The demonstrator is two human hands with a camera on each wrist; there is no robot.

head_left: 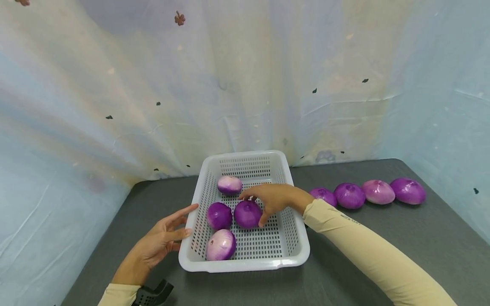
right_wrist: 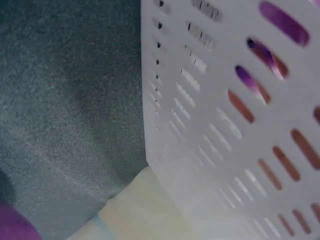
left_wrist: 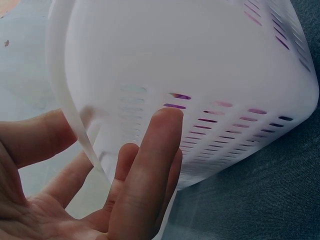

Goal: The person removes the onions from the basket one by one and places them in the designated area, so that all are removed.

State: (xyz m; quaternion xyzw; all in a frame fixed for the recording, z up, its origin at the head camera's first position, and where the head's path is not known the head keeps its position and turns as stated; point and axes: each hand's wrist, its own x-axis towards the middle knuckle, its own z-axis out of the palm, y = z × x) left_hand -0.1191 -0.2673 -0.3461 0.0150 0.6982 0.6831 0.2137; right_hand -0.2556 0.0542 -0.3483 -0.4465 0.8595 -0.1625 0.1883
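Note:
Inside a white perforated plastic basket [head_left: 245,267], my right hand [head_left: 273,199] holds a purple onion [head_left: 248,214], fingers at its far side and thumb at its right. Another purple onion [head_left: 220,216] lies directly left of it. A pale-topped onion [head_left: 229,185] sits farther back, and a pale onion [head_left: 221,245] lies near the front left corner. My left hand [head_left: 162,236] is at the basket's left side with its fingers extended and its thumb by the rim. In the left wrist view, its fingers [left_wrist: 150,165] are outside the slotted wall.
On the dark grey table [head_left: 352,238], a row of several purple onions [head_left: 349,196] stretches to the right of the basket. A patterned curtain [head_left: 245,85] hangs behind the table and along both sides. The right sleeve [head_left: 375,250] crosses the basket's right rim.

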